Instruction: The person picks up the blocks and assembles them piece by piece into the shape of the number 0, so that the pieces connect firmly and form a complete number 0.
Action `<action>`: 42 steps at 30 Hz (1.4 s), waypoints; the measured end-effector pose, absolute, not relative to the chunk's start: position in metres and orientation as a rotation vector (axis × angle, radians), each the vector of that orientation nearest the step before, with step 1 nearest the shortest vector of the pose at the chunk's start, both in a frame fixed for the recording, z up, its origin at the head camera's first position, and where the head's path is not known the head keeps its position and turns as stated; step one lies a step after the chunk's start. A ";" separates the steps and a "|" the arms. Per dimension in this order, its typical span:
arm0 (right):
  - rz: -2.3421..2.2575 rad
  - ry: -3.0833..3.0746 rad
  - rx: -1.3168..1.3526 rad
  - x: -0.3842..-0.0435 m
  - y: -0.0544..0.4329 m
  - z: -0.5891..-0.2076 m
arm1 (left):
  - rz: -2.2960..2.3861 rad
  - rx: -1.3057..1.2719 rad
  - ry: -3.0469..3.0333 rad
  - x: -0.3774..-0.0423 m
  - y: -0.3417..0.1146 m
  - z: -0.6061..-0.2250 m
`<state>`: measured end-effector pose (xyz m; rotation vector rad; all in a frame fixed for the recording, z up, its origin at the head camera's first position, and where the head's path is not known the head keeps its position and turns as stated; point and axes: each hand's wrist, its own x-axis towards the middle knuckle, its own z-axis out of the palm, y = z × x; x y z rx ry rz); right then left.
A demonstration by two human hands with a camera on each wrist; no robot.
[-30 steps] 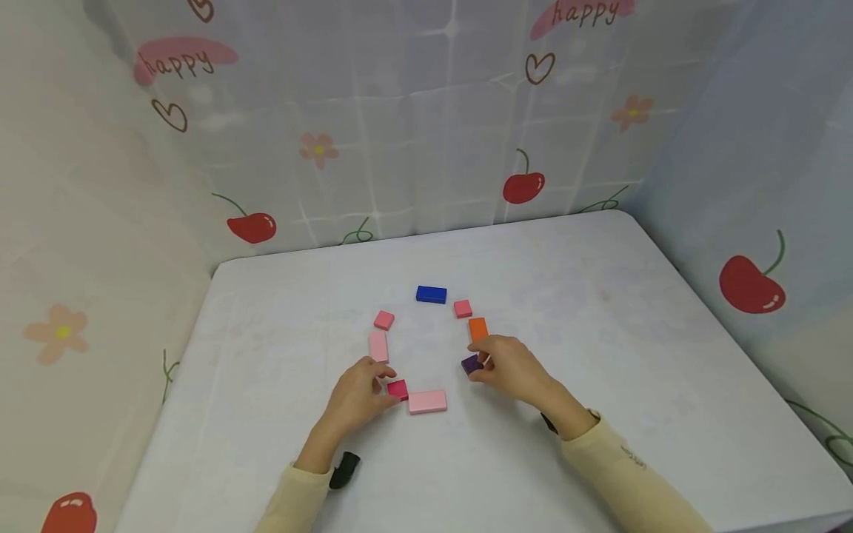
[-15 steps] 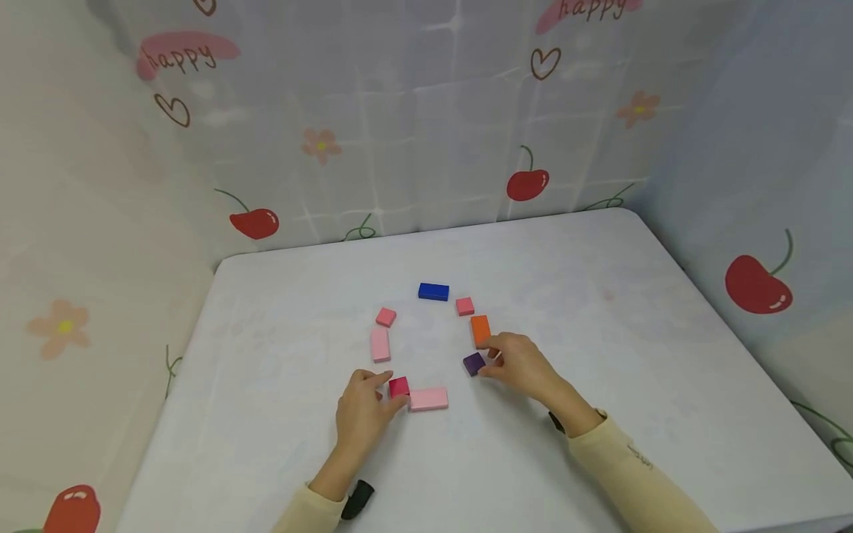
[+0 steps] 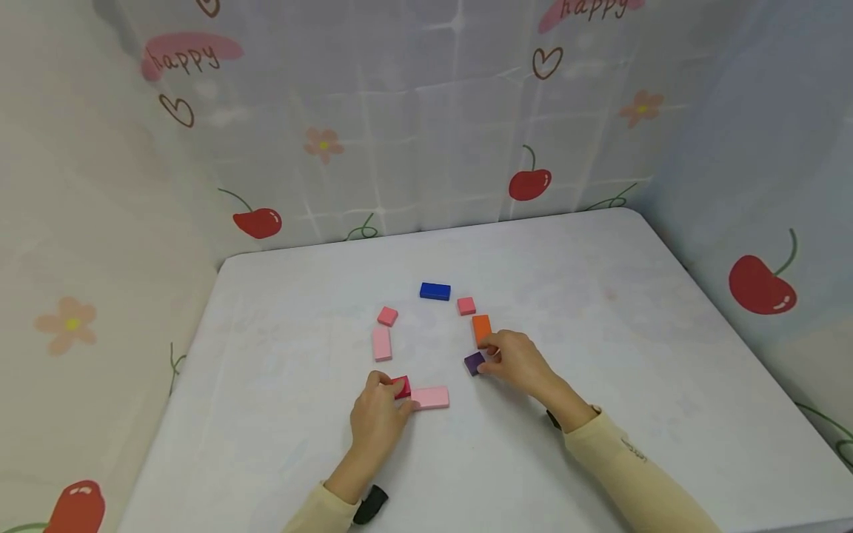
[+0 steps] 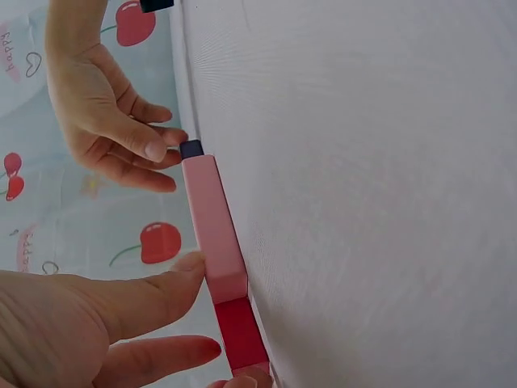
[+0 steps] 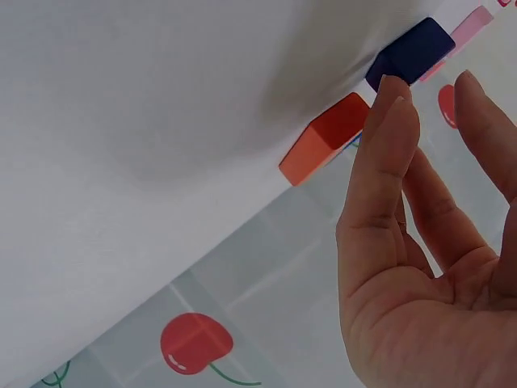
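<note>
In the head view my left hand point(image 3: 378, 414) reaches over a red square block point(image 3: 403, 386) beside a long light-pink block point(image 3: 430, 397). The left wrist view has its thumb point(image 4: 194, 267) against the pink block, while a fingertip rests at the far end of the red block point(image 4: 242, 331). My right hand point(image 3: 520, 363) is next to a small dark purple block point(image 3: 474, 363), its fingertips right at the block's edge. Its thumb stands apart from the other fingers in the right wrist view, and nothing is gripped. An orange block point(image 3: 481, 330) lies just beyond these fingers.
Farther back on the white table point(image 3: 286, 333), a blue block point(image 3: 435, 291) and two small pink blocks, left point(image 3: 387, 316) and right point(image 3: 466, 306), continue a loose ring. Another light-pink block point(image 3: 382, 344) lies on its left side. Printed curtains point(image 3: 413, 111) enclose the table.
My left hand has shifted right and its fingers now reach over the red block. My right hand's fingers have moved off the purple block to its right edge.
</note>
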<state>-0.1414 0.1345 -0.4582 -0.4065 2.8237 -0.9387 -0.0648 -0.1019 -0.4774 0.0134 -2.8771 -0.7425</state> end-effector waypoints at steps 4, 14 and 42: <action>-0.933 2.840 -0.409 -0.142 0.134 -0.461 | -0.729 0.013 -2.878 -0.065 -0.102 -0.477; -0.921 2.851 -0.420 -0.144 0.135 -0.465 | -0.749 0.001 -2.855 -0.065 -0.103 -0.480; -0.918 2.765 -0.388 -0.143 0.127 -0.468 | -0.926 0.000 -2.850 -0.065 -0.106 -0.481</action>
